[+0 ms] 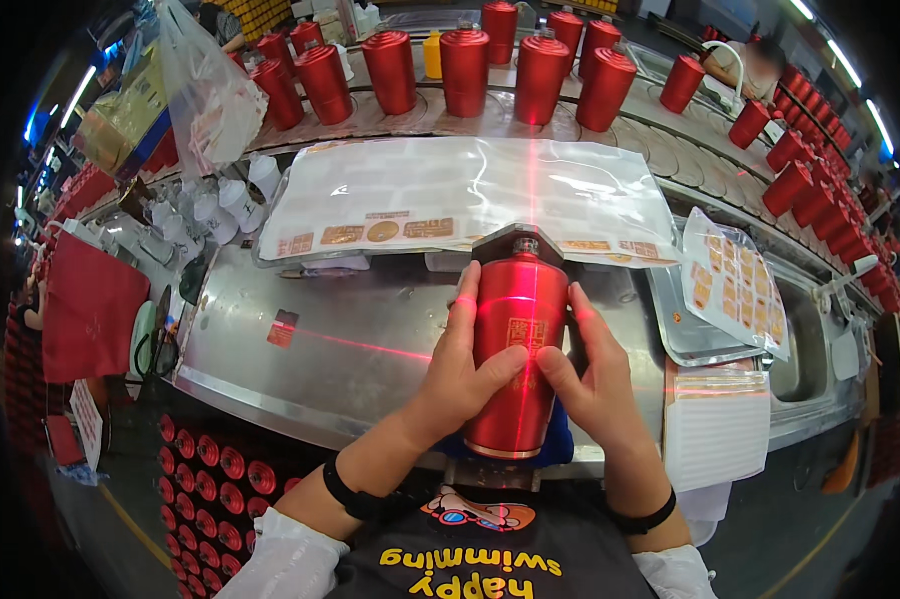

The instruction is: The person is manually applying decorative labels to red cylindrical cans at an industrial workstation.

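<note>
A red metallic bottle [505, 414] with a narrow neck lies tilted in front of me, its base toward me. My left hand [460, 374] lies along its left side and my right hand [601, 384] along its right, so the bottle is gripped between them. Both thumbs press on the front, beside a gold decal [530, 344]. Red light lines cross on the bottle. Its neck rests by a dark angular holder [490, 243], and some blue cloth [562, 439] shows under the base.
Beyond the steel table [370, 299] lies a sheet of gold decals [450, 195]. Another decal sheet [734, 285] and white stacked sheets [714, 429] are at right. Red bottles [465, 75] stand on a curved conveyor [430, 112]. More bottles [210, 489] fill the lower left. A person [744, 65] sits far right.
</note>
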A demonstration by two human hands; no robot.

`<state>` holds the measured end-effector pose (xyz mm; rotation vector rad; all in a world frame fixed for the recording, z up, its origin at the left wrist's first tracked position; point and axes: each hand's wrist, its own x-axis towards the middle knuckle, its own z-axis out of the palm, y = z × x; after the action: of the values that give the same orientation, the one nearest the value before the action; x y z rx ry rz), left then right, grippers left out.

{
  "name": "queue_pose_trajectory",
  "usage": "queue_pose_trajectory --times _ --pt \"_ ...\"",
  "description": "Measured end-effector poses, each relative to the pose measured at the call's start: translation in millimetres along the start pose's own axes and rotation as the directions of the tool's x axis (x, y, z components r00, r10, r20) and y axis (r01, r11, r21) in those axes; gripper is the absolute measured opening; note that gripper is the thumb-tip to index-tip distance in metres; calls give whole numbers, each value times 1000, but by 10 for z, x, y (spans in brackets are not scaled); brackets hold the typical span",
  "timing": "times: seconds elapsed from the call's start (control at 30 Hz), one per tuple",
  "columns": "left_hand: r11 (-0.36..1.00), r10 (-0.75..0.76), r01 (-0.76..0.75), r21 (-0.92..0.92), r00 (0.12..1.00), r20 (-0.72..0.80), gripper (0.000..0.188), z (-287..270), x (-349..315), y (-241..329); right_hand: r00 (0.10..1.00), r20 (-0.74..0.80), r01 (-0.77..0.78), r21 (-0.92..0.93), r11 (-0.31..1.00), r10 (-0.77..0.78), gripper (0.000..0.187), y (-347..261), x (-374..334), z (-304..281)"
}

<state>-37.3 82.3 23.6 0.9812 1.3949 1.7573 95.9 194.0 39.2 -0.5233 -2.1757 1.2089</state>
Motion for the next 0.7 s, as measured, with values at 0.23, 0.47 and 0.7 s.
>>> queue_pose_trajectory --times 0.23,0.47,0.7 --pt "989 50 -43 138 998 -48 91 4 30 -52 998 -44 36 -35 999 -38 70 94 53 45" --pt "993 66 -61 106 997 -47 85 4 63 -62 999 -40 17 -5 1000 -17 67 81 73 30" --pt "997 59 -55 62 997 -57 83 -2 59 -88 997 -59 37 -34 999 -39 66 67 88 48"
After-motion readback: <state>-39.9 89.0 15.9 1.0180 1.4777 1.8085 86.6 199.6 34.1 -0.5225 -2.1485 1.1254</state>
